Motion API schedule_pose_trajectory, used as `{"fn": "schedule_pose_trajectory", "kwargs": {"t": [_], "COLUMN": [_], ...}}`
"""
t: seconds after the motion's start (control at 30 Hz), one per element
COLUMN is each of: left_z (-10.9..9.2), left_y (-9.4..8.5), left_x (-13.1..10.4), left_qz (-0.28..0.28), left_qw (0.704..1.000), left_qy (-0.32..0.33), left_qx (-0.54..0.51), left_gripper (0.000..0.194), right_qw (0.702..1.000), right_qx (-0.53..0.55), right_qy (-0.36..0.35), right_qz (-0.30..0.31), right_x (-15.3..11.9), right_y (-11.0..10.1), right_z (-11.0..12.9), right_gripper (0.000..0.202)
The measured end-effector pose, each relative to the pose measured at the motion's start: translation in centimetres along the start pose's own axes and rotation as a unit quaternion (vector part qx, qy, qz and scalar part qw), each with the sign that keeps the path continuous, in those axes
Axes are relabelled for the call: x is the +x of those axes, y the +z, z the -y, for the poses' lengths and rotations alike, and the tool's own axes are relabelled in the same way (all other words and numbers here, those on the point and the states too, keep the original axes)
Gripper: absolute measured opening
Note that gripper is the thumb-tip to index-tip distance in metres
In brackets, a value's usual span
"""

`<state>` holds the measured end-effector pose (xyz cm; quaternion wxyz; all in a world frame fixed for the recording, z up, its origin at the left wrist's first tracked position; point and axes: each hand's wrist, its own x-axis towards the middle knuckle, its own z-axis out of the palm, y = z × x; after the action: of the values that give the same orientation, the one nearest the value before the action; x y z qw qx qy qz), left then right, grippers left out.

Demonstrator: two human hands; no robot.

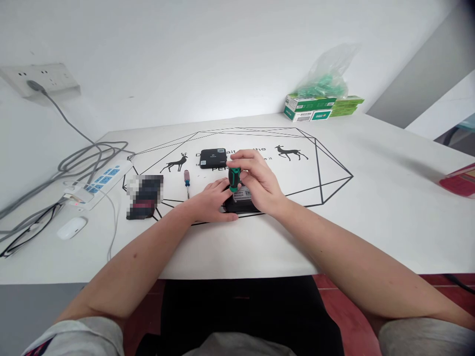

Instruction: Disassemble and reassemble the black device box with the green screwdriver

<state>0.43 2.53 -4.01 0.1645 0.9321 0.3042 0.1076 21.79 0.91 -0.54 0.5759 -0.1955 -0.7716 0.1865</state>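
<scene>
In the head view, my right hand (261, 180) is closed around the green-and-black handle of a screwdriver (234, 179), which stands upright. The screwdriver's tip is hidden from me. Under it lies a flat black electronic box (245, 203) with a printed label on top. My left hand (211, 201) grips the box's left side, its thumb along the near edge and its fingers toward the far edge. Just behind sits a black square cover (213, 158) with small stickers. A second screwdriver (187, 182), with a red-and-blue handle, lies left of my left hand.
A pixelated dark object (145, 198) lies to the left. Beyond it are a power strip (107, 180), coiled grey cables (92, 151), glasses (33, 227) and a white earbud case (72, 228). Green-and-white boxes (309, 108) bear a plastic bag (326, 79). A red object (460, 180) sits far right.
</scene>
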Motion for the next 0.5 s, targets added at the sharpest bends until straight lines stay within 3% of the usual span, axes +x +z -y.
{"fn": "schedule_pose_trajectory", "kwargs": {"t": [0.2, 0.33, 0.5], "left_z": [-0.01, 0.09, 0.05], "left_y": [-0.09, -0.03, -0.02], "left_x": [-0.05, -0.07, -0.06], "left_qz": [0.009, 0.007, 0.018], "left_qw": [1.000, 1.000, 1.000], "left_qy": [-0.002, -0.003, -0.007], "left_qx": [0.004, 0.002, -0.008], "left_gripper": [0.090, 0.090, 0.084], "right_qw": [0.998, 0.999, 0.993], "right_qx": [-0.035, 0.032, 0.086], "right_qy": [-0.038, -0.008, 0.081], "right_qz": [-0.043, -0.041, -0.008], "right_x": [0.14, 0.01, -0.45], "right_y": [-0.01, 0.22, 0.71], "right_z": [-0.21, -0.17, -0.02], "right_gripper": [0.039, 0.016, 0.042]}}
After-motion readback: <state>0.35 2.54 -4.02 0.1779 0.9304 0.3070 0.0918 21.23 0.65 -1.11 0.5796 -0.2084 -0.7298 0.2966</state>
